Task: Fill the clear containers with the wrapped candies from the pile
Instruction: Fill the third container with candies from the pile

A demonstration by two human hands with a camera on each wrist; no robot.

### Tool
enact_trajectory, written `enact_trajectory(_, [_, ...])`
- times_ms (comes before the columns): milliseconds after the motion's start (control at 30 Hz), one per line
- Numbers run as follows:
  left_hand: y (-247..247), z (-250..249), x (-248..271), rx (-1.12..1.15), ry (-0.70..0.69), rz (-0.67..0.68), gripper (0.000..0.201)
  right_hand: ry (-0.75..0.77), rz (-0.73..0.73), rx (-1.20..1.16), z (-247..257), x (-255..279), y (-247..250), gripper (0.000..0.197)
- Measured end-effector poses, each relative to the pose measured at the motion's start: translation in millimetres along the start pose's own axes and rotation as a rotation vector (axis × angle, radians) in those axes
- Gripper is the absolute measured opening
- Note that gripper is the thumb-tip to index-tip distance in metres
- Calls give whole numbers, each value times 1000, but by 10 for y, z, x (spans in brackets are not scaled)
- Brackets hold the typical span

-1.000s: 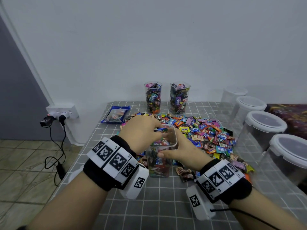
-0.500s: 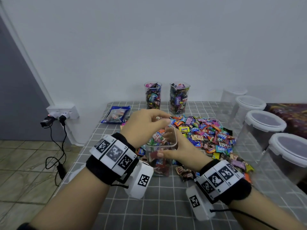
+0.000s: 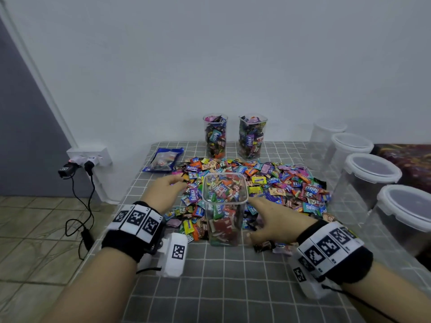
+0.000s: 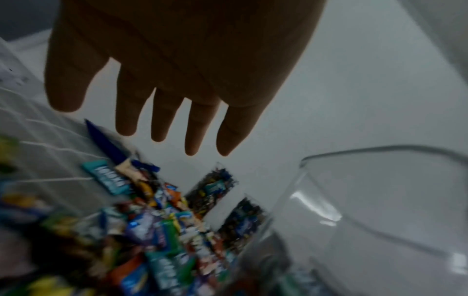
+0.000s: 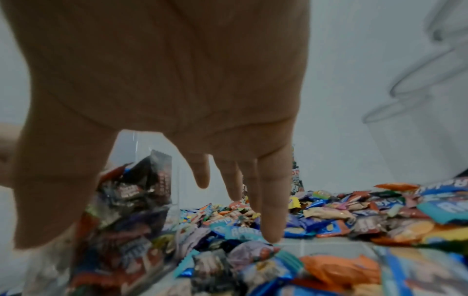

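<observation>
A clear square container (image 3: 225, 206), about two-thirds full of wrapped candies, stands upright at the pile's near edge. The candy pile (image 3: 279, 183) spreads behind it and to its right. My left hand (image 3: 179, 183) hovers left of the container over the pile's left edge; in the left wrist view the hand (image 4: 164, 130) has straight fingers and holds nothing, with the container's rim (image 4: 380, 152) at the right. My right hand (image 3: 254, 217) sits close against the container's right side, fingers (image 5: 271, 220) spread and pointing down at the candies, holding nothing.
Two full clear containers (image 3: 215, 136) (image 3: 251, 137) stand at the back by the wall. A blue bag (image 3: 164, 158) lies at the back left. Several lidded empty tubs (image 3: 370, 173) line the right edge. The checked cloth (image 3: 221, 287) in front is bare. Cables hang at a wall socket (image 3: 88, 157) on the left.
My left hand has drawn away from the container's mouth and moved left over the pile. My right hand has let go of the container's rim and dropped beside it.
</observation>
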State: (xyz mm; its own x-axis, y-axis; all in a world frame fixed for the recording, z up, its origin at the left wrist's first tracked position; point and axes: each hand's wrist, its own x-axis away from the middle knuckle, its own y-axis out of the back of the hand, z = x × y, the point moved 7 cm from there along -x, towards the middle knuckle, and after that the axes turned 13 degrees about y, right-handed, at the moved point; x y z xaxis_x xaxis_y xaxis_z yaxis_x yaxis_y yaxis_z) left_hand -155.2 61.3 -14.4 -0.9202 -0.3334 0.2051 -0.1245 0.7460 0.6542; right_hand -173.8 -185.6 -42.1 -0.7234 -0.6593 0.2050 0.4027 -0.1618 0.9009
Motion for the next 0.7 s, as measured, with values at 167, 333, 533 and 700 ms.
enact_trajectory(167, [-125,307,-258,-222,173,-42,55,-120,182,214,-147,73,-135,107])
enact_trajectory(333, [-299,463,-358,-241,281,49,70,-185,276,254,-221,91,-217,108])
enact_trajectory(533, [-594,444,-282,-417,165,251,106,-176,263,255,-219,-6,-238,107])
enact_trajectory(700, [-771,313,-108,-704,48,322,95,-191,247,276,-235,-182,-195,107])
